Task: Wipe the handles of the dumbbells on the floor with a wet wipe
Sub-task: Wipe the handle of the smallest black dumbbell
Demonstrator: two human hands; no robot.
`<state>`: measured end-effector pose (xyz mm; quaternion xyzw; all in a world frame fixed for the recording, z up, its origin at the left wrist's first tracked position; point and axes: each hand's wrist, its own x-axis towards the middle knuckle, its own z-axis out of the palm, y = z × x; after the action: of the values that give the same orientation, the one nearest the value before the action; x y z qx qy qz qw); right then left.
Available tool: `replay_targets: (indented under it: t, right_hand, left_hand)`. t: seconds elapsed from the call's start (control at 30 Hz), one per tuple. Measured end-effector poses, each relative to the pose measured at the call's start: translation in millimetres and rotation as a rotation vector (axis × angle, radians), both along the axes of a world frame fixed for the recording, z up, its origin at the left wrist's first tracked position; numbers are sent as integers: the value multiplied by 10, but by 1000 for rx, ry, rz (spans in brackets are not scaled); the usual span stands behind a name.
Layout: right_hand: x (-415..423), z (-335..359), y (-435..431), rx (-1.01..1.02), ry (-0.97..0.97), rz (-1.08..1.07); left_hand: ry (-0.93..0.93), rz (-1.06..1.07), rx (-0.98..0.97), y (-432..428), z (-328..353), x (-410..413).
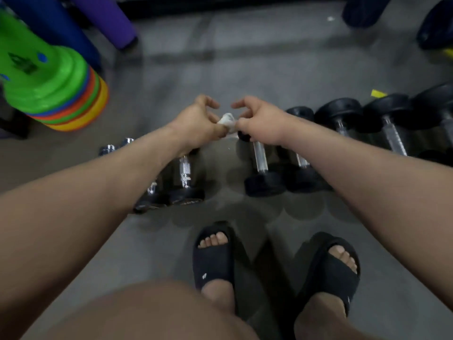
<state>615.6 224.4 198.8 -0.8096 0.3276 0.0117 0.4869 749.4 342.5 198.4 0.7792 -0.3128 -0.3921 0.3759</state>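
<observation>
Fingers (pixel 241 102) of both hands, left hand (pixel 196 123) and right hand (pixel 261 122), pinch wadded wet wipe (pixel 226 119) between them, spare fingers loosely curled. Likely step: opening wipe out (blur hides detail). To do well: keep one pinch firm, spread flat, avoid tearing. Dumbbells (pixel 263 184) lie on floor (pixel 220 57) below fingertips, with nearest handle (pixel 260 157) just beneath right fingers, not yet touched.
</observation>
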Motion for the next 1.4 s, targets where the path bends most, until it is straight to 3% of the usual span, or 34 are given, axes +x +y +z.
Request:
replay_targets:
  t: [0.2,0.37,0.63,0.77,0.93,1.13,1.4]
  right_hand:
    - [274,1021,-142,-106,33,148]
    - [355,1602,-289,-22,37,208]
    - [646,1825,-27,159,-79,248]
    - [676,1905,135,232,-145,214]
    - [688,1870,392,263,-123,227]
    - [770,1778,653,252,50,242]
    - [949,1665,1024,508,-105,137]
  left_hand:
    - [34,48,-55,-48,1029,277]
    - [-215,1,41,18,1735,319]
    - [-528,104,251,269,2278,119]
    - [-232,364,16,445,2279,24]
    - [-130,392,-63,837,2050,59]
    - [29,516,-113,1258,1741,214]
    - [252,475,-247,1562,1693,532]
